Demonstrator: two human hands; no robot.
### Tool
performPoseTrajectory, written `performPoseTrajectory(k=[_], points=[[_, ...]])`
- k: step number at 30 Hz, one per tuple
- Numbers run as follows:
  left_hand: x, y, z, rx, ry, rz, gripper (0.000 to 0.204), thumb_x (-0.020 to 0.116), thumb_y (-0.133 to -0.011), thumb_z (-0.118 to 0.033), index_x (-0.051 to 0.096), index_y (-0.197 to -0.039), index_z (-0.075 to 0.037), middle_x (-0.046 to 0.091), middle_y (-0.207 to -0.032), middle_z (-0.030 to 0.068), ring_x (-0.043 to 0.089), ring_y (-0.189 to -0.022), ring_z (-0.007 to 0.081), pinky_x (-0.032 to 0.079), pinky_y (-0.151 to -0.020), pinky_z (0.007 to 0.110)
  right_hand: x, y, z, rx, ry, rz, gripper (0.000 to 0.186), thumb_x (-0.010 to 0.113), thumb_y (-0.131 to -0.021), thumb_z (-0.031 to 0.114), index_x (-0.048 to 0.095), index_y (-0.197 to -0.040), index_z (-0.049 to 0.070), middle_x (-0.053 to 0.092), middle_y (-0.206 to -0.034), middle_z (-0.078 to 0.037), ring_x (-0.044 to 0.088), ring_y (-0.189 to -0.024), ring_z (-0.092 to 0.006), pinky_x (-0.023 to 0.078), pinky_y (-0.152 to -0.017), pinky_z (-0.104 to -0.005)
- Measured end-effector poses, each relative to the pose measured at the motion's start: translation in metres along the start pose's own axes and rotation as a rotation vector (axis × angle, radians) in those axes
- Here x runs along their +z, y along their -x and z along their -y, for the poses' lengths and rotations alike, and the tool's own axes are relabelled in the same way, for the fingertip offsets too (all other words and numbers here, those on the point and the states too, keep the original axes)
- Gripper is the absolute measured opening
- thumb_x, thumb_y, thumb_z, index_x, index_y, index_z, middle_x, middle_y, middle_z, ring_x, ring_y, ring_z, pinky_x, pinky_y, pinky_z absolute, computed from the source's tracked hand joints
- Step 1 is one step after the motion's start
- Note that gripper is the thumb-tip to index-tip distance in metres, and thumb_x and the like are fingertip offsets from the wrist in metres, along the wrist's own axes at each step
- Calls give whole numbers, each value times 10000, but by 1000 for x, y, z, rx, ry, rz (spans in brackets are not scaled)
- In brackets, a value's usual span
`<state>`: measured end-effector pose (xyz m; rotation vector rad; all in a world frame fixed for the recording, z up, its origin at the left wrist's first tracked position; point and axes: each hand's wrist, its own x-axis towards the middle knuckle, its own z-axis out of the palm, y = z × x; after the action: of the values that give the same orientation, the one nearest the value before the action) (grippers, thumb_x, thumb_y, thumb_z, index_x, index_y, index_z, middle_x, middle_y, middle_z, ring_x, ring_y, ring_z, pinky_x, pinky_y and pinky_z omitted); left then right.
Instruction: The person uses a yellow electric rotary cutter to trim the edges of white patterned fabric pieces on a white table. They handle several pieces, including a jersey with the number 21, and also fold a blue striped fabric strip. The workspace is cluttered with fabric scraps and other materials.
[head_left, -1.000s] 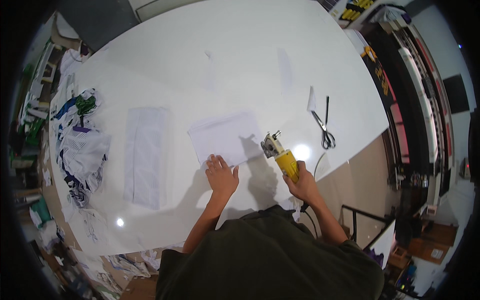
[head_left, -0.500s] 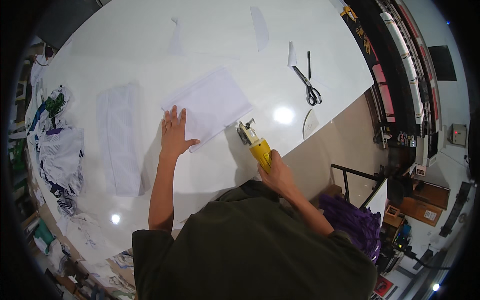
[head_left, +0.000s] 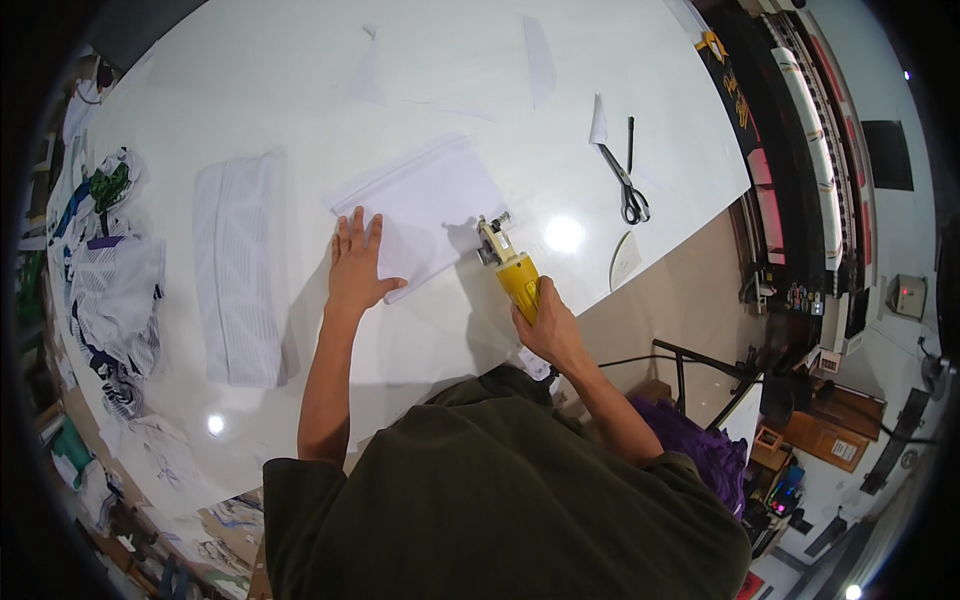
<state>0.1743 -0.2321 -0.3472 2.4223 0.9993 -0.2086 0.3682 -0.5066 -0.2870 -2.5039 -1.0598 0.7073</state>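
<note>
Stacked white fabric (head_left: 430,205) lies flat on the white table (head_left: 330,130) in front of me. My left hand (head_left: 357,262) rests on its left part, fingers spread and thumb out to the right. In my right hand (head_left: 550,325) is a yellow handheld electric fabric cutter (head_left: 520,285), gripped round its body. The cutter's metal head is at the right edge of the fabric; whether the blade touches the cloth I cannot tell. Left of my left hand lies a long folded strip of striped white fabric (head_left: 238,270).
Black-handled scissors (head_left: 622,185) and a thin black stick (head_left: 631,144) lie to the right, near a rounded offcut (head_left: 625,260). Thin white scraps (head_left: 539,62) are at the far side. A heap of mixed cloth (head_left: 120,290) covers the left edge. Purple fabric (head_left: 690,440) hangs beside a frame at lower right.
My right hand has brought the cutter up and slightly left, closer to the stacked fabric's right edge. My left hand stays spread on the cloth. The view has shifted slightly.
</note>
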Motion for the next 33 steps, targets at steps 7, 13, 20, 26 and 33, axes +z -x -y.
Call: performPoseTrajectory(k=[7, 13, 20, 26, 33], points=[[0, 0, 1, -20, 6, -1, 1218, 945, -634, -440, 297, -1621, -141, 133, -1712, 155, 115, -1569, 426, 192, -1266, 545, -2, -40, 19, -32, 17, 17, 475, 676, -937, 275, 392, -1186, -14, 628, -1022, -334, 654, -855, -526, 544, -720, -570], [1, 0, 2, -13, -6, -17, 1235, 948, -625, -454, 289, -1623, -147, 139, -1708, 155, 123, -1566, 430, 200, -1267, 542, -3, -85, 38, -72, 40, 25, 472, 665, -936, 277, 391, -1180, -19, 630, -1012, -333, 664, -857, -515, 553, -724, -565], [5, 1, 5, -25, 2, -19, 1246, 949, -619, -467, 284, -1624, -149, 125, -1710, 158, 110, -1570, 426, 200, -1267, 542, -6, -136, 71, -138, 31, 18, 445, 669, -925, 269, 410, -1141, -22, 643, -974, -322, 670, -863, -507, 552, -720, -559], [4, -2, 3, -2, -6, -20, 1253, 950, -615, -470, 281, -1624, -148, 120, -1710, 161, 101, -1571, 429, 196, -1267, 544, -6, -196, 100, -154, 75, -9, 481, 666, -913, 298, 422, -1155, -38, 661, -954, -325, 679, -865, -506, 554, -739, -563], [16, 1, 12, 11, -16, -53, 1269, 947, -608, -498, 278, -1625, -137, 131, -1703, 177, 102, -1564, 451, 195, -1254, 580, -50, -192, 136, -165, 3, -87, 527, 651, -913, 314, 421, -1187, -72, 691, -976, -318, 697, -880, -496, 562, -755, -551]])
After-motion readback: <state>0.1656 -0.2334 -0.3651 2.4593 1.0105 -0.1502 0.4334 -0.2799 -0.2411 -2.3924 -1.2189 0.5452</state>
